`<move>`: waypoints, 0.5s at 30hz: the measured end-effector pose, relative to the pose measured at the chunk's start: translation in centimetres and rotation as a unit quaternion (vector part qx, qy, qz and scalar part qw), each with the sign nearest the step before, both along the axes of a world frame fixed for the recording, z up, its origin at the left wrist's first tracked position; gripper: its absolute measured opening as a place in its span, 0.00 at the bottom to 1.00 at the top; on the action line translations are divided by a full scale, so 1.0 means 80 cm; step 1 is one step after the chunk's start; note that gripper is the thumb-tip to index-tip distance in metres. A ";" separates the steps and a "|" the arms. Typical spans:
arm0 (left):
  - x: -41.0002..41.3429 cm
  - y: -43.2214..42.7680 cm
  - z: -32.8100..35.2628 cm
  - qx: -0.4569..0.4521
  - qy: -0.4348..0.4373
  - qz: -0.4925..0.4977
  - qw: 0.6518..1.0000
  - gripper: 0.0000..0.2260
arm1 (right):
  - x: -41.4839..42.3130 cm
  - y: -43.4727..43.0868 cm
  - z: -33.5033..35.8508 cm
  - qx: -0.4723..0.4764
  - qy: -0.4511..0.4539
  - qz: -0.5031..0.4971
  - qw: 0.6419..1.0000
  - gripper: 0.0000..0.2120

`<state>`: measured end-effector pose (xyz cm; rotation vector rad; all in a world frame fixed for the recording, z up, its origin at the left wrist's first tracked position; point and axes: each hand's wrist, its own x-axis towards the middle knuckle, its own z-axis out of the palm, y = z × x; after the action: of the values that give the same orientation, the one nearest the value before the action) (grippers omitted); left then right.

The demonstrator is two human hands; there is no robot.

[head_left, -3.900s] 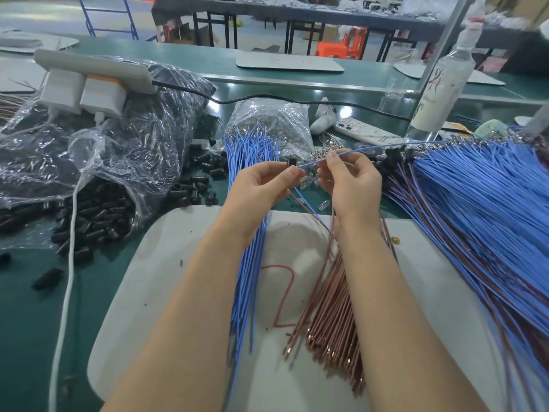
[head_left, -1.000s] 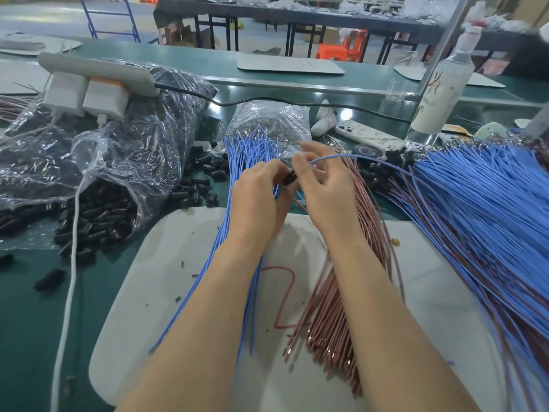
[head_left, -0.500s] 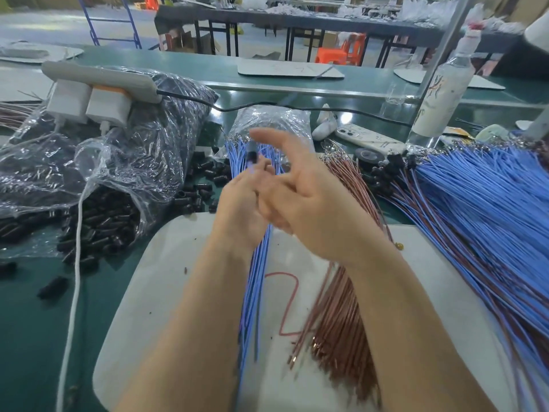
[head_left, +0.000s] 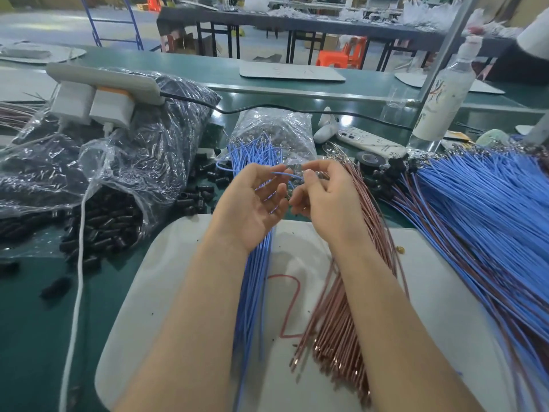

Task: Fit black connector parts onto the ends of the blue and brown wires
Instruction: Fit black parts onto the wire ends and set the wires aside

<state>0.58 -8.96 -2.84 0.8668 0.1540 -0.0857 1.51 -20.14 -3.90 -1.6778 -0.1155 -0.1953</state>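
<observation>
Centrally, the right hand (head_left: 326, 200) pinches a single blue wire (head_left: 286, 174) between thumb and forefinger. The left hand (head_left: 252, 203) faces palm-up with its fingers loosely curled; I cannot tell whether it holds anything. Below them a blue bundle (head_left: 252, 292) and brown wires (head_left: 338, 331) lie on a white mat (head_left: 178, 278). Black connector parts (head_left: 104, 224) spill from a plastic bag (head_left: 142, 150) at middle left.

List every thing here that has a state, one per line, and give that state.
left hand: palm up, fingers loosely curled, grip unclear
right hand: pinches blue wire
plastic bag: open, black connector parts spilling out
chargers: plugged into power strip
phone: lying face down
bottle: upright, top on
tape roll: lying flat
</observation>
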 end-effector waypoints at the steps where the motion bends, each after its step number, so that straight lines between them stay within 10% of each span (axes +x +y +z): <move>1: 0.001 0.001 0.000 -0.004 -0.010 -0.001 1.000 0.23 | 0.000 -0.001 0.001 0.008 0.003 -0.002 1.000 0.08; 15: 0.019 0.012 -0.015 -0.040 0.052 0.123 0.990 0.12 | -0.012 -0.019 0.023 -0.112 0.076 0.146 0.980 0.11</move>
<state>2.09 -7.97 -4.01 0.7575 0.3515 0.0940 0.53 -21.64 -2.06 -1.8697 -0.2745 0.1724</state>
